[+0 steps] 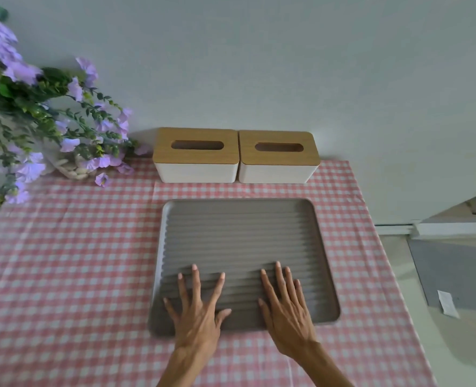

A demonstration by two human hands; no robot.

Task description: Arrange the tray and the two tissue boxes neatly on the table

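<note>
A grey ridged tray lies flat on the pink checked tablecloth, roughly square to the table. My left hand rests palm down on its near left part with fingers spread. My right hand lies flat on its near right part, fingers apart. Neither hand holds anything. Behind the tray, against the wall, two white tissue boxes with wooden lids stand side by side: the left tissue box and the right tissue box, almost touching.
A bunch of purple flowers in a woven basket leans over the table's far left. The wall runs right behind the boxes. The table's right edge drops to a floor with a grey mat.
</note>
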